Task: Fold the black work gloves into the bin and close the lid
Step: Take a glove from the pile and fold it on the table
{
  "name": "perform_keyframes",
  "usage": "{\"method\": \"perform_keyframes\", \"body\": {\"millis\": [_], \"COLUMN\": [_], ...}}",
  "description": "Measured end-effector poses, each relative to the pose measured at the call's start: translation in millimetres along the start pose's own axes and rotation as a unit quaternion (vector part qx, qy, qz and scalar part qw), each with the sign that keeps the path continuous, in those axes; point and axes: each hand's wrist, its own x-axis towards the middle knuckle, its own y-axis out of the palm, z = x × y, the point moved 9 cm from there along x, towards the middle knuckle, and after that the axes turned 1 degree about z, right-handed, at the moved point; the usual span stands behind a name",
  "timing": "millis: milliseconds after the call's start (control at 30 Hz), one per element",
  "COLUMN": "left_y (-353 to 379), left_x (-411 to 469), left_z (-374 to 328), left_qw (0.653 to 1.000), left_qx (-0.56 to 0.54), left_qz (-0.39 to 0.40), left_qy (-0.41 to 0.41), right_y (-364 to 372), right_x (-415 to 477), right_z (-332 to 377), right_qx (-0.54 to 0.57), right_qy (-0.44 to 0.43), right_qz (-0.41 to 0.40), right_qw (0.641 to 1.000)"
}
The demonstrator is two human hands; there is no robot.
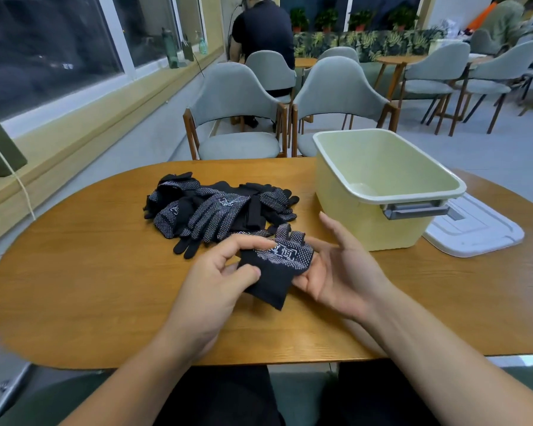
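Note:
A pile of black work gloves [219,207] with white grip dots lies on the wooden table [105,272], left of a pale yellow bin [379,186] that stands open and holds nothing. The bin's white lid [474,232] lies flat on the table just right of it. In front of the pile, one folded black glove [274,265] is held between both hands. My left hand [225,272] pinches its left edge with thumb and fingers. My right hand [336,265] lies palm up under its right side, fingers spread and fairly straight.
Two grey upholstered chairs [237,118] stand at the table's far side. A window ledge with bottles [170,47] runs along the left. A person [262,29] sits with their back turned further off. More chairs and tables fill the right background.

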Motion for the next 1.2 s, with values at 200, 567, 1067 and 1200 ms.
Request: {"method": "perform_keyframes", "body": {"millis": [200,567,1067,1200], "left_y": [5,16,-2,8], "left_x": [-7,-9,14,11], "left_z": [38,55,37,45], "left_qw": [0.989,0.958,0.867,0.845], "left_qx": [0.103,0.213,0.478,0.510], "left_qz": [0.046,0.139,0.071,0.097], "left_qy": [-0.095,-0.130,0.119,0.129], "right_y": [-10,-34,-16,-25], "right_x": [6,26,-23,-27], "right_z": [10,29,16,13], "right_qx": [-0.122,-0.334,-0.782,-0.812], "right_qy": [-0.031,-0.115,-0.288,-0.275], "right_qz": [-0.010,-0.079,0.014,0.014], "right_qw": [0.992,0.932,0.552,0.514]}}
